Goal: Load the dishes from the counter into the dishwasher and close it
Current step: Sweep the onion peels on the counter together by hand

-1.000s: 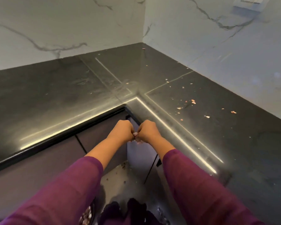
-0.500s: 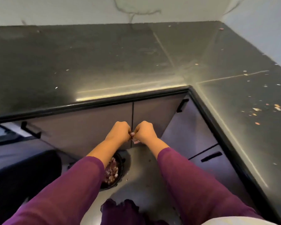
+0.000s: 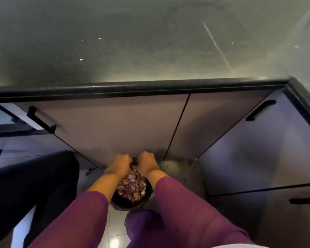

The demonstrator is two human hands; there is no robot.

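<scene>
- Note the shift of view: down from the countertop (image 3: 150,51) corner to the floor in front of the cabinet doors (image 3: 115,126).
- Locate the left hand (image 3: 119,164) and the right hand (image 3: 148,162), lowered from counter-edge height to just above the far rim of a dark bowl (image 3: 125,203) on the floor, heaped with pinkish peelings (image 3: 132,185).
- Read both grips as curled, knuckles up, side by side but apart, fingertips hidden toward the scraps; cannot tell of anything pinched in either.
- Judge as scrap disposal: a clearing step, not loading.
- Find no dishes on the visible countertop, only scattered pale flakes (image 3: 81,59).
- Cannot identify the dishwasher; possibly the dark mass (image 3: 34,185) at the left, but too unclear to confirm.
- Regard loading and closing as not yet begun.
</scene>
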